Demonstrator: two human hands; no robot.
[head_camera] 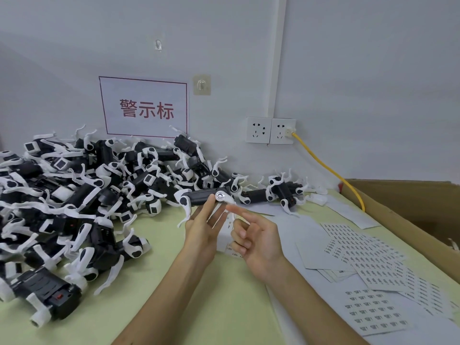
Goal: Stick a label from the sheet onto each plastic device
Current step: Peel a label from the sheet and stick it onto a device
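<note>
Device (202, 197) in L hand (200, 226), pile (74, 195) left, sheets (373, 257) right.

On your left the pile of black-and-white devices (74, 195) crowds the table (231, 295) right up to the wall (348, 83). You have bare table close in, between the pile and the label sheets (373, 267). The cardboard box (398, 210) walls off your right.

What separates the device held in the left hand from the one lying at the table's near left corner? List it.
The held device is lifted off the table by the left hand; the near-left device lies on it. The held device shows a shiny round silver part; the near-left device shows a ribbed face with a red switch. Both are black with white limbs.
</note>
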